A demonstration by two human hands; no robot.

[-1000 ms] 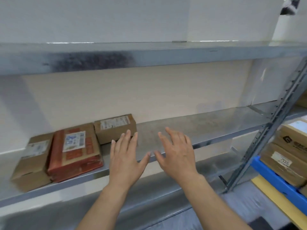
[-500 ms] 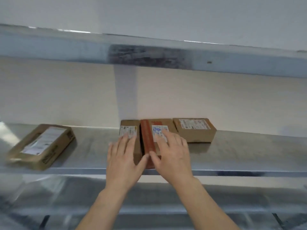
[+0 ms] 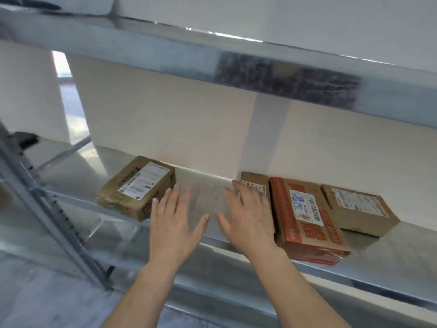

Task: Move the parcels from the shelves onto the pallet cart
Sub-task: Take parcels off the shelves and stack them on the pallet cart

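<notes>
On the metal shelf lies a brown parcel with a white label, at the left. My left hand hovers open just right of it, fingers spread. My right hand is open too, over the bare shelf, and covers most of a narrow brown parcel. Right of that lies a red-printed parcel, and then a small brown box. Neither hand holds anything. The pallet cart is out of view.
An upper shelf overhangs close above. A perforated grey upright slants down at the left. A lower shelf runs beneath my forearms. The cream wall closes the back.
The view has swung left along the shelf. My hands, which were over the narrow brown and red parcels, now hover over bare shelf between them and the left parcel.
</notes>
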